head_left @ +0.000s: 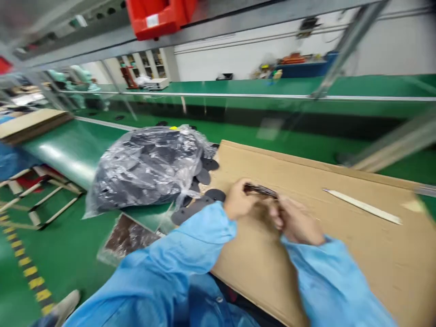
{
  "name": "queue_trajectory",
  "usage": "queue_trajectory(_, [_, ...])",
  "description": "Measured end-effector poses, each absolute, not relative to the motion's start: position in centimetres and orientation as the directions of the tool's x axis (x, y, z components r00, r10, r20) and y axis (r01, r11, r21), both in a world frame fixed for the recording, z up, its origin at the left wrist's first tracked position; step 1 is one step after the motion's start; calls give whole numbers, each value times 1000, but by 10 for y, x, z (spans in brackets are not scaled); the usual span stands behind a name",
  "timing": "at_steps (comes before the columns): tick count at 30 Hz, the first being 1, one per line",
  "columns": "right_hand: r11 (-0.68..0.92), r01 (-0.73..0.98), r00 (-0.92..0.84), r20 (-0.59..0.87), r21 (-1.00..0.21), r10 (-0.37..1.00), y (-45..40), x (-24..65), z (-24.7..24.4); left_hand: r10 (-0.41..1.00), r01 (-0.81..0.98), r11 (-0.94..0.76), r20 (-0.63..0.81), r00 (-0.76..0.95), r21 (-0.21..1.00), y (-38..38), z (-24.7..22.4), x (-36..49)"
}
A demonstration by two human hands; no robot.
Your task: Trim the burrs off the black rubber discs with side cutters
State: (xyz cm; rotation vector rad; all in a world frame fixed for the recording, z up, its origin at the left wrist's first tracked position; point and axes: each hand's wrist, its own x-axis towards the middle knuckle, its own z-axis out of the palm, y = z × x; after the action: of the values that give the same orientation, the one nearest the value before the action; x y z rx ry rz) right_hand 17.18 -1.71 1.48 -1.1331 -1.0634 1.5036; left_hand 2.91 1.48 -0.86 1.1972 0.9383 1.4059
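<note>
My left hand [238, 200] is closed on one end of a thin dark piece [261, 190], seen nearly edge-on above the cardboard. My right hand [298, 219] has its fingers curled at the piece's other end and grips it too. Motion blur hides the finger detail and the piece's exact kind. Both hands are over a brown cardboard sheet [340, 263]. To the right on this sheet lies a slim whitish tool [364, 206] with a pointed metallic tip. Loose dark grey discs [203, 176] overlap near my left wrist.
A clear plastic bag [146, 168] full of dark grey discs stands on the green bench at left. Below it is a smaller bag [129, 238] with brown contents. A metal frame [238, 38] carrying a red bin [160, 18] crosses overhead. A stool [37, 200] stands at left.
</note>
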Motion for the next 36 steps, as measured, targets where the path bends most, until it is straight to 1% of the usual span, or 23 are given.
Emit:
queue_trajectory(1, [-94,-90,-113,-84,-992,990,-21,170,15,994,-286,-79,99,55,955,16,-8,29])
queue_trajectory(3, [88,112,-69,81,-990,994,-24,168,14,992,-341,45,-3,123,939,18,-7,29])
queue_trajectory(5, [219,279,-74,207,-935,976,-26,169,14,986,-384,97,-37,161,918,18,-5,28])
queue_trajectory(7, [280,387,-70,275,-879,959,-26,171,16,978,-395,131,-53,202,909,16,-3,27])
queue_trajectory(10, [239,446,20,277,-862,961,-26,173,19,964,-325,167,-85,250,931,9,0,26])
queue_trajectory(12, [173,420,77,225,-891,971,-23,174,18,961,-287,164,-88,261,944,6,2,27])
queue_trajectory(14, [125,385,101,177,-914,979,-21,175,15,961,-287,154,-76,264,945,5,2,28])
queue_trajectory(16, [97,386,127,157,-917,979,-18,176,12,965,-284,146,-73,254,948,6,2,28])
queue_trajectory(19, [63,448,250,192,-892,949,-14,180,9,977,-273,142,-90,194,951,7,1,28])
queue_trajectory(22, [15,521,437,281,-854,855,-7,188,3,987,-299,152,-128,100,942,7,1,29])
queue_trajectory(24, [-7,536,491,305,-844,816,-2,193,-2,989,-281,149,-148,28,948,11,3,29])
queue_trajectory(26, [-21,538,496,296,-842,816,3,196,-8,989,-186,133,-141,-33,974,22,9,28])
queue_trajectory(27, [-35,541,495,285,-840,821,5,196,-11,991,-99,115,-121,-58,988,31,14,26])
queue_trajectory(29, [-71,555,499,263,-829,826,7,195,-14,996,163,34,-19,-92,986,56,29,20])
queue_trajectory(30, [-89,565,499,254,-820,829,7,194,-14,993,335,-25,63,-101,942,71,38,16])
queue_trajectory(31, [-107,575,496,242,-811,834,7,193,-14,982,516,-93,163,-91,852,88,48,10])
queue_trajectory(32, [-123,587,492,231,-801,840,7,192,-13,965,672,-139,253,-75,727,105,59,5])
queue_trajectory(33, [-134,600,484,225,-789,845,6,191,-12,949,793,-149,311,-53,591,122,69,0])
queue_trajectory(34, [-140,615,477,225,-776,850,6,190,-11,932,870,-146,361,-40,471,138,78,-4])
queue_trajectory(36, [-136,645,458,238,-752,856,4,188,-10,908,950,-116,418,-17,290,164,91,-5])
